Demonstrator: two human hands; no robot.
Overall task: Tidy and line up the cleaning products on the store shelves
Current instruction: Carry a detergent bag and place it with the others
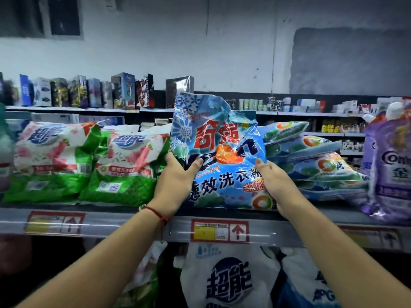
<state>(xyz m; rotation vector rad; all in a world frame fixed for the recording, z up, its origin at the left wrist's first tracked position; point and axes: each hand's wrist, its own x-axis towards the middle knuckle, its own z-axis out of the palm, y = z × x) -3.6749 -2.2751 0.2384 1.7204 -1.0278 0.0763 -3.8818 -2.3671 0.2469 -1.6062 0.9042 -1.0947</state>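
- I see my two bare arms reaching forward to a store shelf (133, 221) of laundry powder bags.
- My left hand (178, 174) grips the lower left edge of a blue detergent bag (222, 156), thumb curled over its front.
- My right hand (273, 183) holds the bag's lower right edge, thumb pinching the front face.
- The bag stands upright at twelve o'clock from both hands, its long axis vertical, its base on the shelf.
- At nine o'clock sit the green and white bags (124, 165); at three o'clock a slumped stack of blue bags (320, 165) lies flat.
- Both hands seem equally near; I judge the bag needs squaring between its neighbours.
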